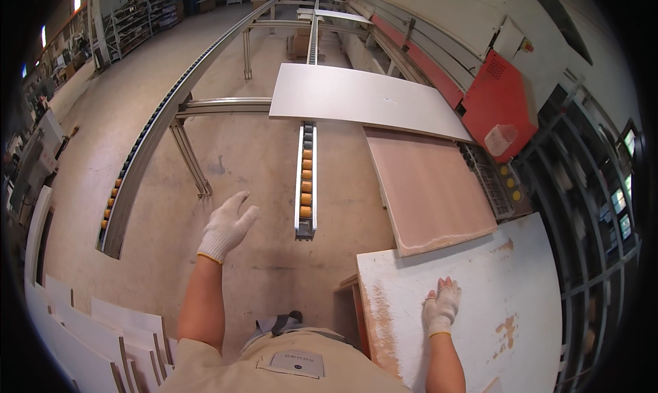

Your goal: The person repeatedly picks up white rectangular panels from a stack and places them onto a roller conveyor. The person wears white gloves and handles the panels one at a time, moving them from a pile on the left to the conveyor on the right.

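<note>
My left hand (227,228), in a white knitted glove with a yellow cuff edge, is held over the floor with its fingers apart and nothing in it. My right hand (442,305), gloved alike with bare fingertips showing, is on or just above a worn white tabletop (432,269); no object shows in it. Beyond it lies a brown board (432,187), its near end overlapping the tabletop. A white panel (360,97) lies across the central roller rail (306,182) and reaches the red machine housing on the right.
On the left runs a long roller rail (175,95). White boards (103,336) lean in a row at the lower left. The red machine housing (501,105) and a dark metal rack (581,197) stand at the right. Another white panel (343,16) lies farther along the rails.
</note>
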### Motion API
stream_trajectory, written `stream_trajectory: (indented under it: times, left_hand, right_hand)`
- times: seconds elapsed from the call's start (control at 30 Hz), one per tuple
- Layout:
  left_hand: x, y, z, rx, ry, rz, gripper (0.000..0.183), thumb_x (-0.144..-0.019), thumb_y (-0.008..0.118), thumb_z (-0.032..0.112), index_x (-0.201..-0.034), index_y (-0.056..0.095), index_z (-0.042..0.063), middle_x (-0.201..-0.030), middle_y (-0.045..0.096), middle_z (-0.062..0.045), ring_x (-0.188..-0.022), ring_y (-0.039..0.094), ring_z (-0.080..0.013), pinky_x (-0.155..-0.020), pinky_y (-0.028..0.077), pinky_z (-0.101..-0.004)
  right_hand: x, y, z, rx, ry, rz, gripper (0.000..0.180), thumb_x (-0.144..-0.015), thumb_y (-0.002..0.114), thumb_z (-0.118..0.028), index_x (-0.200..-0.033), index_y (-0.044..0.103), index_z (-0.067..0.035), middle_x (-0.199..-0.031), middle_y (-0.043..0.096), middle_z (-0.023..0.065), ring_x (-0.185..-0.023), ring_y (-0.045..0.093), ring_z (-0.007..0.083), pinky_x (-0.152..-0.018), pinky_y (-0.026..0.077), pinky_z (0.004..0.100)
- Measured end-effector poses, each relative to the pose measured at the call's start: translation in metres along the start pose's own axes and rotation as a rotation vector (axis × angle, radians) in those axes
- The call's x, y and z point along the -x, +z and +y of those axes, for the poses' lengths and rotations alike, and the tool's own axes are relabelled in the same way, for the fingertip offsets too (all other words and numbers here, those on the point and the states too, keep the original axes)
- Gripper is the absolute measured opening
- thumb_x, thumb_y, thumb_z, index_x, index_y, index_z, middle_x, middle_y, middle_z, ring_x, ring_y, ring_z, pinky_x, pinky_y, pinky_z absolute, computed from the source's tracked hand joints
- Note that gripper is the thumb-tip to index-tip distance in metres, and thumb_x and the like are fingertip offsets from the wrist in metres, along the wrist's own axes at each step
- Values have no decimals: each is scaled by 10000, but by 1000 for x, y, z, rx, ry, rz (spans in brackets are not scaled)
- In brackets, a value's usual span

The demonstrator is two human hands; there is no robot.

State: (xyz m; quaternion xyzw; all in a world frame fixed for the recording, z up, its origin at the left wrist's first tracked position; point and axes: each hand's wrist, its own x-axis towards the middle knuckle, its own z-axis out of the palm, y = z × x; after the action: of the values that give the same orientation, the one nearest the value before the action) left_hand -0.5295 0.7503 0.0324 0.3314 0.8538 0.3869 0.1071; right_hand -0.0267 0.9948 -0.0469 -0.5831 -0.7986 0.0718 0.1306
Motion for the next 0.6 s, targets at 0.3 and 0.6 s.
stream_trajectory:
  times: [0.3, 0.6]
  left_hand:
    - [-119, 52, -66, 600, -243, 61, 654, -1022, 614, 429, -1494, 519, -13, -1340, 668, -180, -1152, 644, -235, -1026, 487, -348]
    - [-192, 71, -39, 879, -433, -58, 418, -1022, 629, 393, -1297, 619, 79, -929, 650, -36, -630, 603, -152, -491, 490, -306]
  right_hand:
    - [-4, 0, 2, 22, -17, 65, 455, -909, 648, -119, -1328, 649, 58, -1496, 561, 231, -1479, 407, 404, -1287, 240, 505]
    - [-4, 5, 6, -116, 25, 109, 418, -890, 648, -96, -1273, 673, 69, -1464, 602, 195, -1457, 438, 403, -1272, 275, 477]
